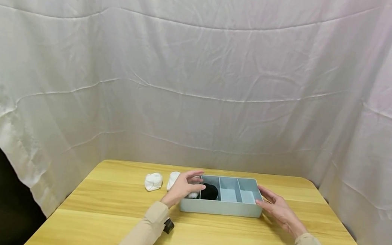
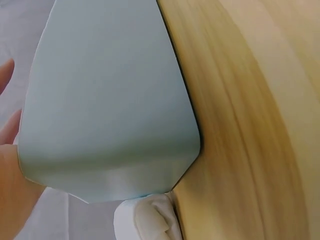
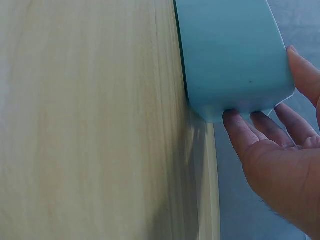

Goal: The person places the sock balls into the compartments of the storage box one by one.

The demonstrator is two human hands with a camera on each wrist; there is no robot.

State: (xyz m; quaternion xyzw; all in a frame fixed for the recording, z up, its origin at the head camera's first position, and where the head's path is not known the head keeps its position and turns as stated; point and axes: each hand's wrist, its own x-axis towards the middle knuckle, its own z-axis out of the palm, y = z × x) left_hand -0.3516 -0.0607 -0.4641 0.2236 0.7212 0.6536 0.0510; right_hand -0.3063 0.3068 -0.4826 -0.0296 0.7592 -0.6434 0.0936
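Note:
A light blue divided box [image 1: 221,208] stands on the table, its compartments facing up. My left hand [image 1: 184,185] reaches over its left end, thumb and fingers spread apart above the rim with nothing between them. Beneath that hand, a grey-white bundle [image 1: 193,194], partly hidden, lies in the leftmost compartment. The neighbouring compartment holds a rounded black bundle [image 1: 209,192]. At the opposite end, my right hand [image 1: 279,211] holds the box: its fingers press the end wall [image 3: 215,112] and the thumb lies on the rim near the front corner.
A white balled-up cloth bundle [image 1: 153,181] lies left of the box on the wooden table [image 1: 111,192]. Another white bundle [image 1: 173,179] sits behind my left hand, close to the box's end. A pale curtain [image 1: 216,120] hangs around the table.

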